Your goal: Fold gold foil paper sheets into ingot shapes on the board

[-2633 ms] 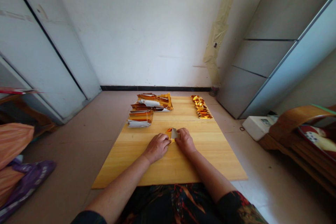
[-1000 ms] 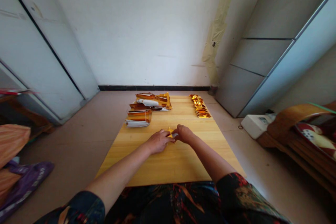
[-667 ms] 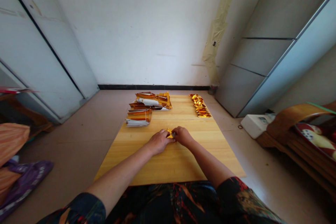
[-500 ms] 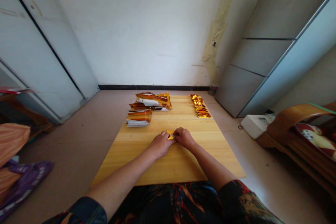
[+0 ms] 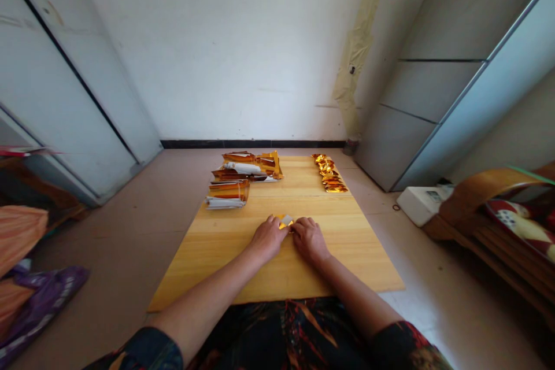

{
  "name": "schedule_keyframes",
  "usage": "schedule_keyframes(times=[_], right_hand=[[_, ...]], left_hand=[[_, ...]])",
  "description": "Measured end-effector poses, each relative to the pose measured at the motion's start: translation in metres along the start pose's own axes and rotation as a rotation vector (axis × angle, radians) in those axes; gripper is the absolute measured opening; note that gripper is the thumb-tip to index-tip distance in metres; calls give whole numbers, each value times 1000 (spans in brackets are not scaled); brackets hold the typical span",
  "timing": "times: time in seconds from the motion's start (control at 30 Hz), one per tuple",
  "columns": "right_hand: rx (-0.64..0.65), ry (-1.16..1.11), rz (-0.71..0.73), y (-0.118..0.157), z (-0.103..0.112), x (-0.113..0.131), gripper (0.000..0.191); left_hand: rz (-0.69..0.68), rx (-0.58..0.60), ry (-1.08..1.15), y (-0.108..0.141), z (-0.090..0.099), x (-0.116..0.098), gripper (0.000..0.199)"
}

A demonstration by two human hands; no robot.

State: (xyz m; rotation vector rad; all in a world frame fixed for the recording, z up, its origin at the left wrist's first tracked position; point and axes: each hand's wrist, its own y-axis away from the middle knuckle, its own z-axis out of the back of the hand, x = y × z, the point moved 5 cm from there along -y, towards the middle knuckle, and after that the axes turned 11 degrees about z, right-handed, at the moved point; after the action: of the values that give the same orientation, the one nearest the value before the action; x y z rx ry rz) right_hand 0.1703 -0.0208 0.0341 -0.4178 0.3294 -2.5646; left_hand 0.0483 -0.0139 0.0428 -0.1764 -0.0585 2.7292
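A small sheet of gold foil paper (image 5: 285,221), partly folded and showing a greyish-white patch, lies between my two hands over the middle of the table. My left hand (image 5: 267,238) grips its left side, fingers closed, with the thumb along the near edge. On the right, my right hand (image 5: 310,239) bends its fingers down at the paper's right corner and appears to pinch it. Both hands hide much of the paper. At the far right of the wooden table (image 5: 347,254) stands a row of folded shiny gold foil pieces (image 5: 329,174).
Bundles of gold and white paper (image 5: 228,193) lie at the table's far left, with more stacked sheets (image 5: 247,166) behind. A white box (image 5: 420,205) and a wooden seat (image 5: 472,214) stand right, and bags (image 5: 43,300) lie left on the floor.
My right hand has shifted slightly right and turned flatter, uncovering more of the paper's pale patch. My left hand stays at the paper's left side.
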Motion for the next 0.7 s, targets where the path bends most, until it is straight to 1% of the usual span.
schedule_keyframes(times=[0.1, 0.2, 0.3, 0.43, 0.5, 0.57, 0.7], right_hand=[[28, 38, -2, -1, 3, 5, 17], [51, 97, 38, -2, 3, 11, 15], [69, 160, 89, -3, -1, 15, 15], [106, 206, 138, -5, -5, 15, 19], [176, 224, 162, -10, -4, 13, 21], [273, 246, 208, -18, -2, 13, 21], [424, 326, 317, -34, 4, 24, 19]], left_hand=[[-56, -28, 18, -1, -4, 5, 33], [-99, -28, 117, -6, -3, 16, 41], [-92, 4, 201, -15, -1, 31, 31], [-192, 12, 264, -21, 0, 41, 35], [-208, 17, 287, -23, -1, 44, 36], [-224, 29, 295, -24, -2, 46, 36], [-292, 48, 280, -24, 1, 45, 38]])
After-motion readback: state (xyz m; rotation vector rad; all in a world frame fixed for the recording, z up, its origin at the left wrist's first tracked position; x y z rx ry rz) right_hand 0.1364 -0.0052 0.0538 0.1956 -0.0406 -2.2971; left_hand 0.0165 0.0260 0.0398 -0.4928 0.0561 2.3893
